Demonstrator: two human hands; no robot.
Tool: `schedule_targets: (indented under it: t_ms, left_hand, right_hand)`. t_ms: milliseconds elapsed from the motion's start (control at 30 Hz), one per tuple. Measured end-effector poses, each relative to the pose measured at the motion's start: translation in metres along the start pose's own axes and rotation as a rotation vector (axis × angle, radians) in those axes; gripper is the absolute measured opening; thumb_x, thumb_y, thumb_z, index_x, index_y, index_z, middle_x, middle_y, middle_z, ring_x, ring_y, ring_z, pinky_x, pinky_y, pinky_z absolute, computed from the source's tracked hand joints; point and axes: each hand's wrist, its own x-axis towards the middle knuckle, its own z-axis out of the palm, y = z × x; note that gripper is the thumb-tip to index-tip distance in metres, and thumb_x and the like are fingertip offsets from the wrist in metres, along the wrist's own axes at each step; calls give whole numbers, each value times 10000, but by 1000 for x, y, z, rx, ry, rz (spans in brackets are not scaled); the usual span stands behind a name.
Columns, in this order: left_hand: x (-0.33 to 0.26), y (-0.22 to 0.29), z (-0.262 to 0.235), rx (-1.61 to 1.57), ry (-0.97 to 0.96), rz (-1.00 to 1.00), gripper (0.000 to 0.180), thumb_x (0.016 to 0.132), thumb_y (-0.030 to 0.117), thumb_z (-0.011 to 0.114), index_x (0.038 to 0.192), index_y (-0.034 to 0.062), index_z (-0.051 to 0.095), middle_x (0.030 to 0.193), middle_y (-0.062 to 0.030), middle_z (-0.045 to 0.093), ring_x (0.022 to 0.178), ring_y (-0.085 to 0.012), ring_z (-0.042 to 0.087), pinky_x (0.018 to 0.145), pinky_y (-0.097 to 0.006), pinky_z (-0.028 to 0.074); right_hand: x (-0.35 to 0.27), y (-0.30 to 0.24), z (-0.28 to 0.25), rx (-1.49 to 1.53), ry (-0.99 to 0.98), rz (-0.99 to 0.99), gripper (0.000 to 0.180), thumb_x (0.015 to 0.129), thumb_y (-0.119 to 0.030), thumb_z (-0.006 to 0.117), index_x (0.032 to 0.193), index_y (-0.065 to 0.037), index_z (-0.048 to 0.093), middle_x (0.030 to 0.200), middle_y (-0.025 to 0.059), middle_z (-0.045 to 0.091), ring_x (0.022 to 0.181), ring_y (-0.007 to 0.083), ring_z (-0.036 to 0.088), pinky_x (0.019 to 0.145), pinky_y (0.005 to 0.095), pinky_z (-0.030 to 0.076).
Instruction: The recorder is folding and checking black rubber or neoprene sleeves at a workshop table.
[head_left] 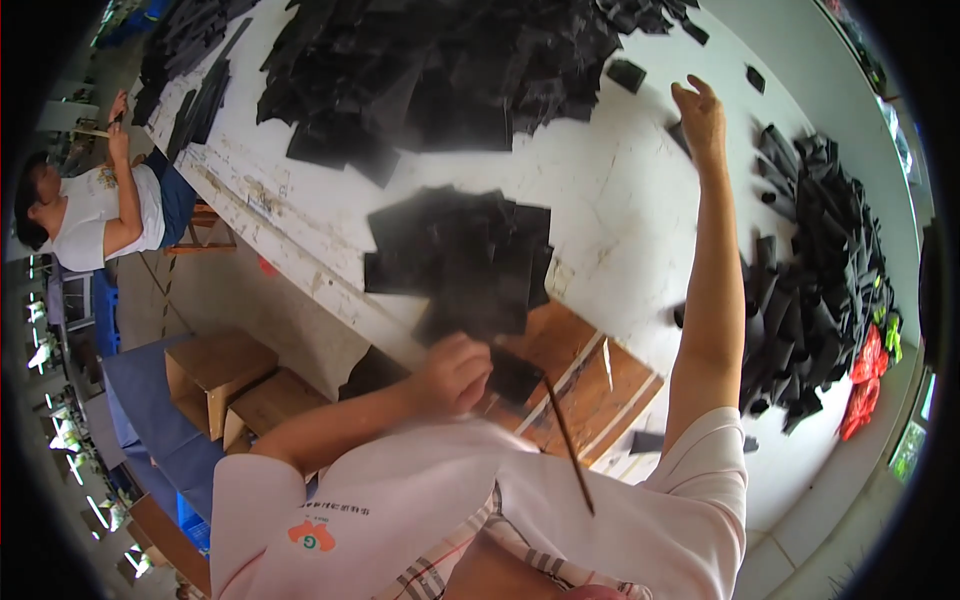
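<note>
Sorting step in hand, I judge. My left hand (455, 375) pinches a black sheet (512, 378) and thin stick (568, 445) near me; my right hand (700, 112), fingers spread, reaches a far black piece (681, 135). Next needs a clean pinch.

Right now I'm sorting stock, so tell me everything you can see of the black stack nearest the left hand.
The stack is a loose fan of flat black sheets, matte, like thin fabric or foam, with corners splayed unevenly. It lies on the white table, its lower end overhanging a wooden board at the table's near edge. The left hand grips one dark piece at that lower end. The right hand is far off, not touching it.
</note>
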Motion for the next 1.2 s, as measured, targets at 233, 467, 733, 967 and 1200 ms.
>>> schedule_targets:
  t_ms: [233,467,733,967,1200]
  left_hand:
    - [2,-6,2,-61,44,41,197,622,-71,564,795,11,522,805,-102,514,642,-250,496,571,-316,427]
    - [24,30,-15,87,-48,-89,230,651,-19,603,868,16,535,915,-130,480,806,-284,497,703,-349,428]
    - [26,11,-1,387,-170,13,147,655,18,647,732,38,524,804,-62,502,791,-259,468,694,-356,403]
    - [6,51,-15,-171,168,-301,108,769,23,615,760,9,508,733,-28,561,543,-62,486,492,-203,404]
    - [-21,78,-1,-259,159,-204,139,737,-16,624,800,19,505,751,-64,549,591,-123,534,531,-235,459]
  right_hand:
    - [-115,-55,-51,500,-148,257,312,836,-226,552,995,41,581,856,127,628,794,187,611,709,274,490]
    - [-250,-73,-67,687,139,316,211,848,-145,539,919,43,603,747,84,621,673,129,600,641,238,496]
    - [-358,-102,-76,559,-43,445,215,859,-177,537,862,29,597,697,39,594,630,88,544,602,218,454]
    - [-412,-150,-26,913,-46,560,441,738,-306,690,978,29,532,807,41,551,741,94,507,638,207,430]
    - [-416,-172,-9,1073,245,429,134,734,-63,680,805,8,592,670,-22,526,614,45,467,591,186,421]
